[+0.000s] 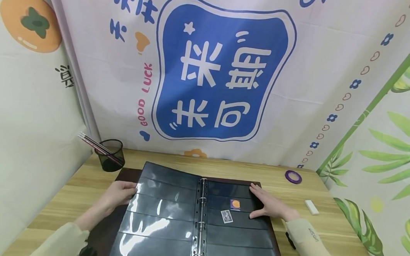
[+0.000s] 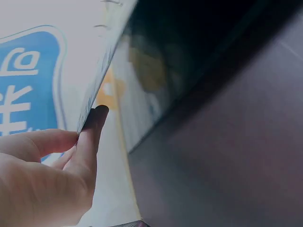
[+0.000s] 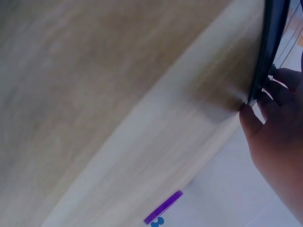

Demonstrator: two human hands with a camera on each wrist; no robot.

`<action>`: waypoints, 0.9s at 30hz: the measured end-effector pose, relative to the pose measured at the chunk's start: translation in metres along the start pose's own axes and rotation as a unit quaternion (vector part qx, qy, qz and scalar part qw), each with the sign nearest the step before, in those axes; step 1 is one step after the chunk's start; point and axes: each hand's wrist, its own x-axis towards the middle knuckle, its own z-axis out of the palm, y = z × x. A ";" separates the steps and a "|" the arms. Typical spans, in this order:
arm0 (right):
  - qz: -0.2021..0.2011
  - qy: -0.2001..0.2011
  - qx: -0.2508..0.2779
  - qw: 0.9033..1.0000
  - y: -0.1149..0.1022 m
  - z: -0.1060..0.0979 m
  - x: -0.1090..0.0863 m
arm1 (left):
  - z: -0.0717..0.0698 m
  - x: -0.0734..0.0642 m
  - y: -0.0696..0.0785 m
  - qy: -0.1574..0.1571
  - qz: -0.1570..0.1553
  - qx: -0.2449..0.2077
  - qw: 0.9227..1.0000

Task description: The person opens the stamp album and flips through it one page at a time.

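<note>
A stamp album (image 1: pixel 201 220) with a metal ring binding lies open on the table. My left hand (image 1: pixel 119 193) pinches the outer edge of its left black pocket page (image 1: pixel 158 214) between thumb and fingers. In the left wrist view that page (image 2: pixel 147 80) stands lifted away from the dark cover, with my left hand (image 2: pixel 57 175) at its edge. On the right page (image 1: pixel 239 238) rests my right hand (image 1: pixel 268 203), fingers spread near the outer edge. Beside its thumb are an orange-and-blue stamp (image 1: pixel 235 205) and a grey, white-bordered stamp (image 1: pixel 226 216).
A black mesh pen cup (image 1: pixel 111 158) holding several pencils stands at the back left. A purple tape roll (image 1: pixel 293 177) and a white eraser (image 1: pixel 311 207) lie on the wooden table (image 1: pixel 310 234) to the right. Printed cloth hangs behind the table.
</note>
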 end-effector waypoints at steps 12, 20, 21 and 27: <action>-0.004 0.004 0.000 1.000 -0.001 0.000 0.000 | 0.022 -0.002 -0.017 0.085 0.085 0.232 0.965; -0.001 0.004 0.011 1.000 -0.001 -0.001 0.001 | 0.033 -0.005 -0.030 0.103 0.142 0.328 0.928; -0.001 0.004 0.014 1.000 -0.001 -0.001 0.001 | 0.034 -0.006 -0.031 0.104 0.145 0.339 0.924; -0.001 0.013 0.015 1.000 0.003 -0.002 0.000 | 0.038 -0.008 -0.035 0.099 0.162 0.370 0.909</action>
